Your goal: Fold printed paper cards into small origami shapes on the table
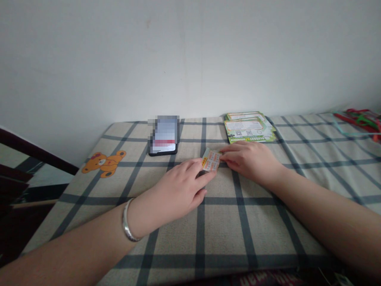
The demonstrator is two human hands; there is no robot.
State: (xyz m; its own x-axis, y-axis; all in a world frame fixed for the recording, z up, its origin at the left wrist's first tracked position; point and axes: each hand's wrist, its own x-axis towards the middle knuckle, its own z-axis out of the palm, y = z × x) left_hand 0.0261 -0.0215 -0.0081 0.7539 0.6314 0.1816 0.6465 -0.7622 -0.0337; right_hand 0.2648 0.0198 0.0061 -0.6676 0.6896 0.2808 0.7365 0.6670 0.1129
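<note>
A small printed card (pixel 212 160), white with orange print and a yellow patch, is between my two hands just over the checked cloth. My left hand (pixel 181 186), with a silver bangle on its wrist, grips the card's left and lower edges between its fingers. At the card's right edge, my right hand (pixel 250 161) is closed in a pinch, its fingertips on the edge. Right behind my right hand lies a stack of green and white printed sheets (pixel 248 127). Whether the card touches the cloth, I cannot tell.
A phone (pixel 163 137) with a blurred screen lies at the back left of the checked tablecloth (pixel 178 242). An orange bear picture (pixel 104 163) is near the left edge. Red and green items (pixel 361 121) lie at the far right. A white wall (pixel 190 59) rises behind.
</note>
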